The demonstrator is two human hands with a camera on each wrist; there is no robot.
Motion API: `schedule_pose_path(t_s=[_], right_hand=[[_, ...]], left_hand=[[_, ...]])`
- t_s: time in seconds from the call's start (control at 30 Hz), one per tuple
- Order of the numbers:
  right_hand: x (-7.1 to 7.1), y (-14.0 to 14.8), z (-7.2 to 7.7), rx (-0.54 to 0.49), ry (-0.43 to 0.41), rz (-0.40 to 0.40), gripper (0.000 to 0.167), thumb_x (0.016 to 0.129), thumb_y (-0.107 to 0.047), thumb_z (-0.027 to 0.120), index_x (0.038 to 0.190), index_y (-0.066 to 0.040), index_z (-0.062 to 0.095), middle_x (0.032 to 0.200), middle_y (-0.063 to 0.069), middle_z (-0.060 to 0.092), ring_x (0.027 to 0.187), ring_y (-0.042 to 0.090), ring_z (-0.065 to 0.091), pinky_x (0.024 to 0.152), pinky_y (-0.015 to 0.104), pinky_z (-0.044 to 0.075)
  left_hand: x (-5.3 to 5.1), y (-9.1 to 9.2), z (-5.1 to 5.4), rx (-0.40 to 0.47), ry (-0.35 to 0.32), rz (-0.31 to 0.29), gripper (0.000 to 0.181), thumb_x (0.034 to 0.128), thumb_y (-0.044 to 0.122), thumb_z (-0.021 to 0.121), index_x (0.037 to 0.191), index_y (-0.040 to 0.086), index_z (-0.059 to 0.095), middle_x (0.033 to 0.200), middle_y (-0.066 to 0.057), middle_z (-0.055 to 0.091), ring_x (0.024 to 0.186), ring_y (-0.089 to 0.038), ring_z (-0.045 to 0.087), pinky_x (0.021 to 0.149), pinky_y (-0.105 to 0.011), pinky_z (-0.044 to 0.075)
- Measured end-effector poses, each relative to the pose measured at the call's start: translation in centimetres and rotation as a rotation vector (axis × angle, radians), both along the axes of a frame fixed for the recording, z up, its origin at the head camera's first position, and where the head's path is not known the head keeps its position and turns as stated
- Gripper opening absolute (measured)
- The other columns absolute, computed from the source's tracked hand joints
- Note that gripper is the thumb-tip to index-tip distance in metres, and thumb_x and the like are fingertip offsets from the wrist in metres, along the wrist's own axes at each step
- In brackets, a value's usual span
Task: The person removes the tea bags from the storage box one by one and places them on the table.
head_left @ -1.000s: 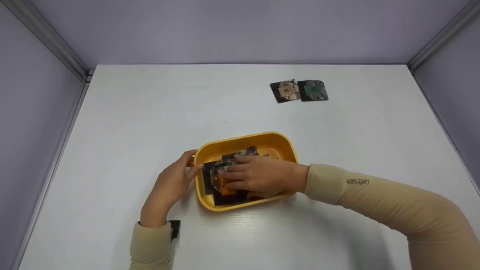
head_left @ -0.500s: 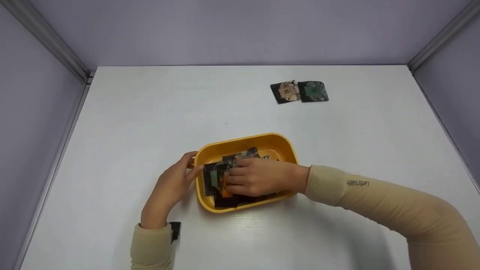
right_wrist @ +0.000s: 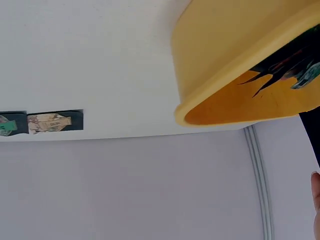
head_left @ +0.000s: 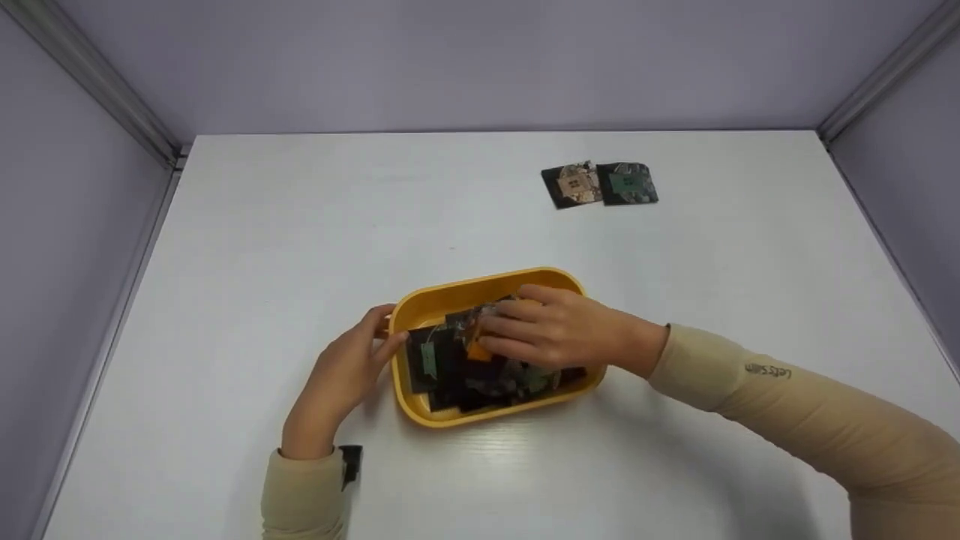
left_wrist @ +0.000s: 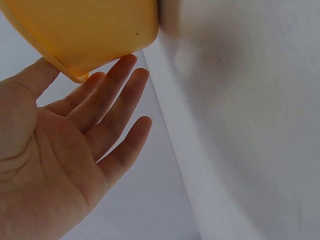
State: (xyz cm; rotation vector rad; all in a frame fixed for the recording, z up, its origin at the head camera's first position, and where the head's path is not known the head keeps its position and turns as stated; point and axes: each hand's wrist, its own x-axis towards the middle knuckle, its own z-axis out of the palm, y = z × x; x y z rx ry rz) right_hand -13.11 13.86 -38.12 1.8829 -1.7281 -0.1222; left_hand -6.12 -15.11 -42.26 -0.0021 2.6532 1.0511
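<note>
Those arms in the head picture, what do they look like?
They're a person's arms. The left sleeve and right sleeve are long and beige, with cuffs at the wrists. The right one has dark lettering. The left hand and right hand wear no gloves.

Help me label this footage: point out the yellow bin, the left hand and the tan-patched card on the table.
Yellow bin [left_wrist: 95, 30]: left wrist view, on its outer wall.
Left hand [head_left: 345, 367]: head view, on the middle of the hand.
Tan-patched card [head_left: 576, 184]: head view, on its tan patch.
</note>
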Motion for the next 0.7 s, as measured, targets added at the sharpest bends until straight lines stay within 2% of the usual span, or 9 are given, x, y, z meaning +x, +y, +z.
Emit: schedule_pose_path(t_s=[0.2, 0.3, 0.43, 0.53, 0.7], right_hand=[[-1.4, 2.8, 0.5, -0.125, -0.020, -0.115, 0.026, 0.106, -0.009, 0.046, 0.121, -0.005, 0.067, 0.114, 0.010, 0.071, 0.093, 0.024, 0.066, 0.073, 0.035, 0.054], [-2.0, 4.4, 0.5, -0.154, -0.028, -0.204, 0.024, 0.101, -0.009, 0.058, 0.123, -0.005, 0.066, 0.112, 0.010, 0.071, 0.091, 0.026, 0.066, 0.072, 0.036, 0.055], [-2.8, 6.3, 0.3, -0.192, -0.031, -0.296, 0.035, 0.089, -0.006, 0.074, 0.123, -0.005, 0.066, 0.111, 0.009, 0.072, 0.089, 0.026, 0.067, 0.072, 0.037, 0.056], [-3.5, 7.7, -0.1, -0.235, -0.041, -0.344, 0.038, 0.084, -0.002, 0.078, 0.121, -0.005, 0.068, 0.109, 0.009, 0.072, 0.087, 0.026, 0.067, 0.070, 0.038, 0.056], [-4.8, 10.3, -0.8, -0.244, -0.078, -0.465, 0.036, 0.084, -0.001, 0.077, 0.119, -0.004, 0.069, 0.108, 0.010, 0.073, 0.085, 0.027, 0.068, 0.070, 0.040, 0.057]], left_hand=[[0.0, 0.0, 0.0, -0.003, 0.001, 0.003, 0.050, 0.1042, 0.034, 0.052, 0.149, 0.014, 0.040, 0.133, -0.014, 0.059, 0.123, -0.034, 0.054, 0.105, -0.056, 0.041], [-0.1, 0.1, 0.1, -0.007, 0.000, 0.001, 0.050, 0.1041, 0.034, 0.052, 0.148, 0.014, 0.040, 0.133, -0.014, 0.059, 0.124, -0.034, 0.054, 0.105, -0.057, 0.041], [-0.1, 0.1, 0.1, -0.007, -0.010, 0.003, 0.051, 0.1041, 0.035, 0.052, 0.149, 0.014, 0.040, 0.134, -0.014, 0.058, 0.124, -0.035, 0.053, 0.105, -0.057, 0.041], [0.0, 0.1, 0.1, -0.005, -0.020, 0.009, 0.051, 0.1041, 0.036, 0.051, 0.149, 0.016, 0.039, 0.134, -0.014, 0.058, 0.124, -0.035, 0.053, 0.105, -0.057, 0.041], [0.0, 0.0, 0.1, -0.003, -0.004, -0.001, 0.050, 0.1040, 0.034, 0.052, 0.149, 0.014, 0.040, 0.132, -0.015, 0.060, 0.123, -0.036, 0.054, 0.105, -0.058, 0.040]])
